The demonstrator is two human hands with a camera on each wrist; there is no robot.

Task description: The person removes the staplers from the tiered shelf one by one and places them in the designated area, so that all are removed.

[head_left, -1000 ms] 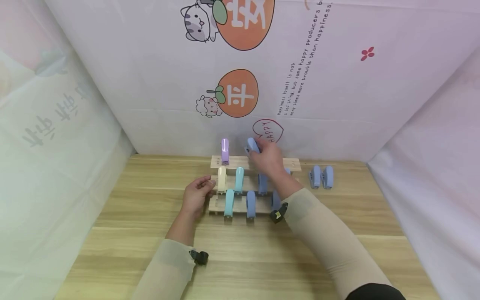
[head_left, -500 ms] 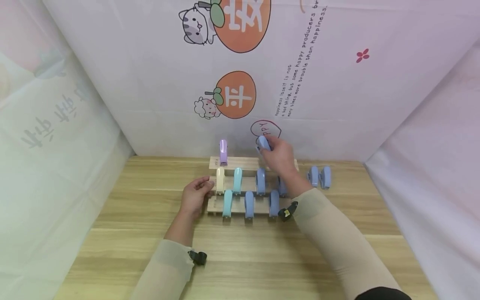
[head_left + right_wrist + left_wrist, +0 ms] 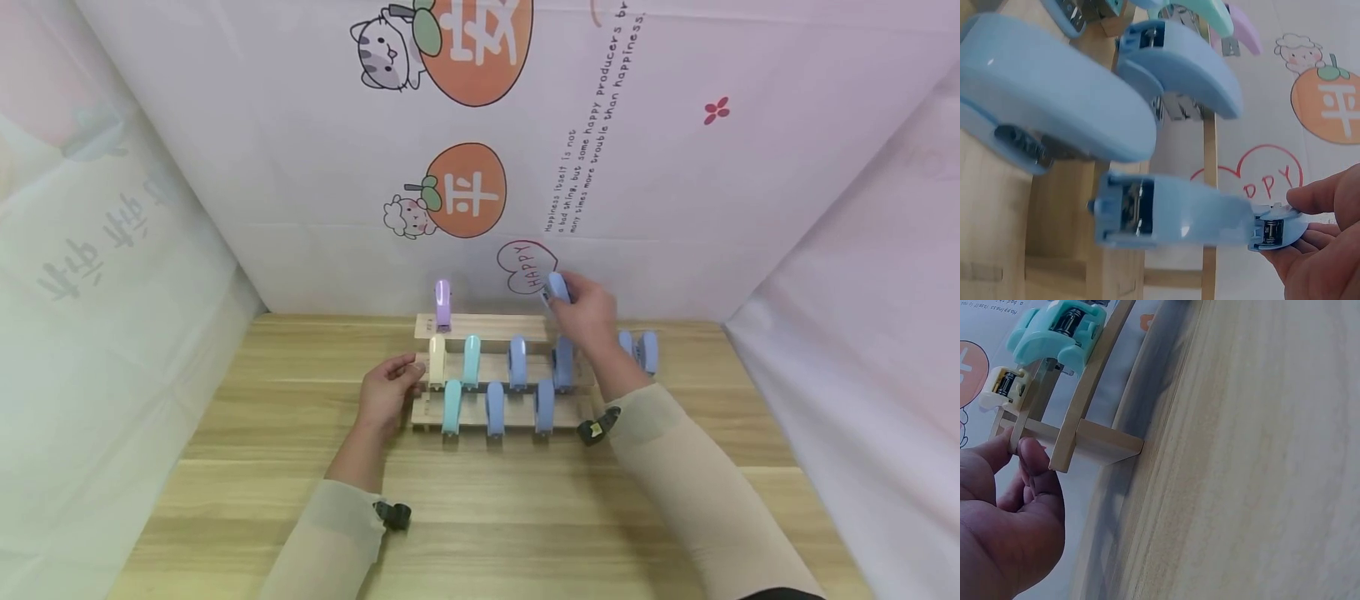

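Observation:
A wooden tiered rack [image 3: 480, 327] holds small hole punches upright on its slats. My right hand [image 3: 590, 314] pinches a light-blue hole punch [image 3: 557, 287] over the right part of the top slat. In the right wrist view, its spring window [image 3: 1270, 232] faces the rack; I cannot tell whether it touches the slat. My left hand [image 3: 386, 392] pinches the left end of the middle slat, thumb and finger on either side of the wood [image 3: 1017, 428]. The middle slat bears cream [image 3: 437, 361], teal [image 3: 471, 360] and two blue punches [image 3: 517, 362].
On the bottom slat stand a teal punch [image 3: 452, 407] and two blue ones [image 3: 495, 408]. A purple punch [image 3: 443, 305] is at the top slat's left end. More blue punches [image 3: 647, 352] stand on the table right of the rack, partly behind my right arm. A printed cloth wall rises behind.
My right hand has moved right along the top slat with the blue hole punch. My left hand has kept its grip on the rack. The view has shifted slightly.

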